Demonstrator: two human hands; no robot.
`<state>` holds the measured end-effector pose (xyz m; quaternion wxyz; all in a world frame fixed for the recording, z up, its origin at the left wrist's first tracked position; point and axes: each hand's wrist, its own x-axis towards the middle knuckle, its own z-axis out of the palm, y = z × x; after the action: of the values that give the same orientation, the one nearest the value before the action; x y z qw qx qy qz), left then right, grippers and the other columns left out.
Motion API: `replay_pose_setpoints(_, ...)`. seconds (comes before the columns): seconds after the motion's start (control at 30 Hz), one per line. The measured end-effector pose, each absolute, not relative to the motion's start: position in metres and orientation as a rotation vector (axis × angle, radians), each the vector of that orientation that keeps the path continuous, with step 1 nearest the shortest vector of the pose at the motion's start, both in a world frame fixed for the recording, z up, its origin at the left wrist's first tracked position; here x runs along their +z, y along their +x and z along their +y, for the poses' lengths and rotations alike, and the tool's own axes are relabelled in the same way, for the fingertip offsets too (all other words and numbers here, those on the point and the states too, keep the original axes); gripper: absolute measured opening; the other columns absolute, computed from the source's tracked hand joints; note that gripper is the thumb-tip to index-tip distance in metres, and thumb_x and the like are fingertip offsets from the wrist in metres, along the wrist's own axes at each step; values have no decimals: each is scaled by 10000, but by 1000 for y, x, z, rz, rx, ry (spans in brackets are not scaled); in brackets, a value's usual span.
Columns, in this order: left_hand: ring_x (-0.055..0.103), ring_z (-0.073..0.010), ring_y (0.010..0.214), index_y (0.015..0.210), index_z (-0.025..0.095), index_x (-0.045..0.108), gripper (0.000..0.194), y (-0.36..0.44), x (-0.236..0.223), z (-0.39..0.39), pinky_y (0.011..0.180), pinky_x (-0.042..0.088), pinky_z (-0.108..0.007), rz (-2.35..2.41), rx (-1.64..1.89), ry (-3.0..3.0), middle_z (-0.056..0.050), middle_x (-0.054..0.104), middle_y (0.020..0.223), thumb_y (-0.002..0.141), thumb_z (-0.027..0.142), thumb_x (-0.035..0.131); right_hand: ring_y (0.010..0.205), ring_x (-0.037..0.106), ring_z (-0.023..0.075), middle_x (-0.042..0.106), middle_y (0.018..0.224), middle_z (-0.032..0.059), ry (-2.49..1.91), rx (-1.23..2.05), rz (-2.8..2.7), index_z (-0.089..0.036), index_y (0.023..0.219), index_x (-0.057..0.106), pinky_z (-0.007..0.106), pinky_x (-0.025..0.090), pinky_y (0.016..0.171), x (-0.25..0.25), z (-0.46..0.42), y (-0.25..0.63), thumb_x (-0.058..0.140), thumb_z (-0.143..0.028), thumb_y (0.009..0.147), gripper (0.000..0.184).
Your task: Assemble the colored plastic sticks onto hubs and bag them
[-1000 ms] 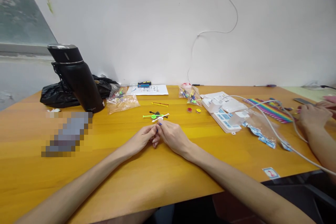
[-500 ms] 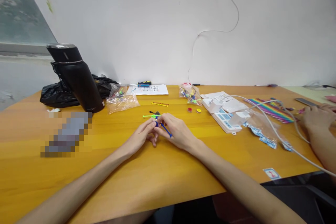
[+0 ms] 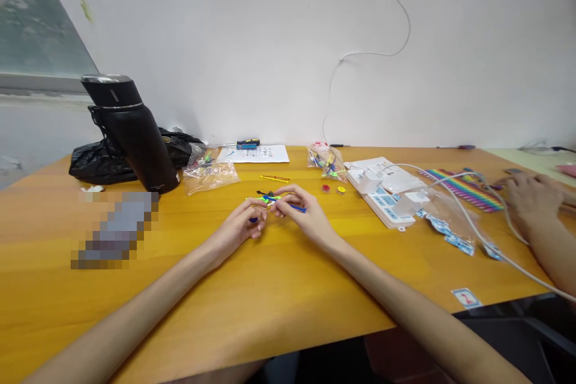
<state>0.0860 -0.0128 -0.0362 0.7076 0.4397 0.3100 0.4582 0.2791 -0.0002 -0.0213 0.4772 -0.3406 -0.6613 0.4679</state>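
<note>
My left hand [image 3: 245, 225] is closed on a small round dark-blue piece [image 3: 254, 219], mostly covered by its fingers. My right hand [image 3: 302, 211] pinches a thin blue plastic stick [image 3: 297, 208] with an arrow-like tip pointing left. The two hands are close together above the table, their fingertips nearly meeting. Just beyond them lie green and black arrow-shaped pieces [image 3: 261, 194], partly hidden by my fingers. Farther back is a yellow stick piece [image 3: 274, 179]. A red disc [image 3: 326, 188] and a yellow disc [image 3: 341, 190] rest to the right.
A black bottle [image 3: 139, 138] and a blurred flat object [image 3: 119, 228] are on the left. Plastic bags [image 3: 211, 177], a screwdriver [image 3: 247, 144] and paper [image 3: 274, 153] lie behind. At right are a power strip [image 3: 387, 207], white cables and another person's hand [image 3: 533, 198].
My hands have drawn slightly apart. The blue stick has turned from slanting down to nearly level in my right hand, while the round blue piece stays in my left. The other person's hand shifted left.
</note>
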Motion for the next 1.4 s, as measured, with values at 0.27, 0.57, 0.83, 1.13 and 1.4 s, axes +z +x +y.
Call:
replay_pose_setpoints(0.27, 289, -46, 540, 925, 178, 595, 268, 83, -35, -13, 471, 204, -153, 695, 1033, 1081, 48, 455, 728, 860, 387, 748, 776, 689, 159, 733, 836, 39, -809, 1287, -1633, -176, 913, 646, 293, 534, 770, -19, 1, 279, 758, -460, 830, 316)
replay_pose_setpoints(0.57, 272, -59, 530, 880, 205, 541, 278, 74, -28, -7, 457, 197, -147, 818, 1250, 1095, 81, 323, 656, 850, 387, 749, 584, 573, 110, 671, 699, 5, -884, 1361, -1500, -191, 873, 555, 235, 450, 588, -20, 12, 286, 617, -595, 886, 409)
replay_pose_setpoints(0.83, 296, -61, 540, 901, 203, 541, 241, 71, -28, -6, 455, 205, -146, 822, 1253, 1138, 73, 335, 671, 891, 386, 698, 549, 517, 99, 614, 626, -11, -892, 1339, -1495, -173, 810, 583, 233, 414, 573, -21, 17, 291, 621, -562, 880, 397)
replay_pose_setpoints(1.13, 321, -68, 557, 913, 213, 539, 242, 71, -25, -8, 463, 216, -148, 864, 1243, 1168, 66, 354, 682, 886, 396, 696, 560, 511, 106, 610, 641, -6, -905, 1366, -1497, -171, 813, 609, 235, 406, 580, -23, 20, 294, 633, -531, 875, 367)
replay_pose_setpoints(1.4, 343, -67, 532, 910, 221, 538, 317, 74, -23, -9, 459, 204, -159, 878, 1227, 1144, 72, 380, 665, 832, 454, 739, 532, 402, 99, 509, 600, -29, -897, 1627, -1348, -180, 737, 544, 223, 316, 534, -23, 16, 295, 579, -445, 883, 304)
